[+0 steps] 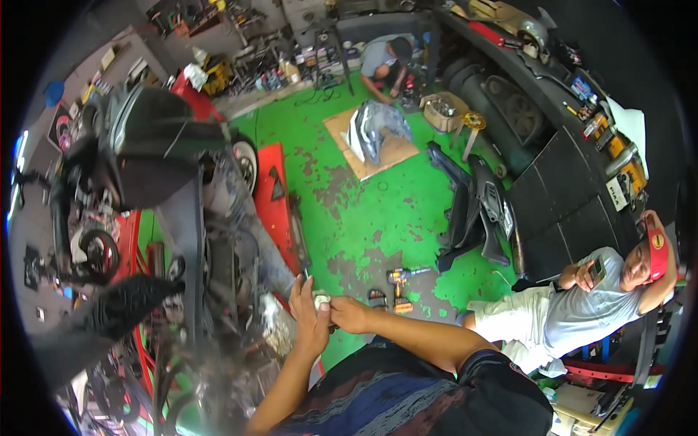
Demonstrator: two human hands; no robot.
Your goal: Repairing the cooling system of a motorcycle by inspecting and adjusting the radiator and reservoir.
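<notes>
My left hand (310,317) and my right hand (350,315) meet in front of my body, beside the partly stripped scooter (171,156). Between them sits a small whitish piece (321,299), pinched by my left fingers and thumb; its kind is too small to tell. My right hand is closed against it, with fingers curled round something dark that is mostly hidden. A thin shaft shows near my left fingertips. The scooter's body stands to the left, on a red lift platform (273,207), its inner frame exposed.
A cordless drill (400,287) lies on the green floor ahead. Black body panels (472,207) lie farther right; a fairing (374,131) rests on cardboard (342,134). One person (382,65) crouches at the back. Another person (582,301), holding a phone, is close on the right.
</notes>
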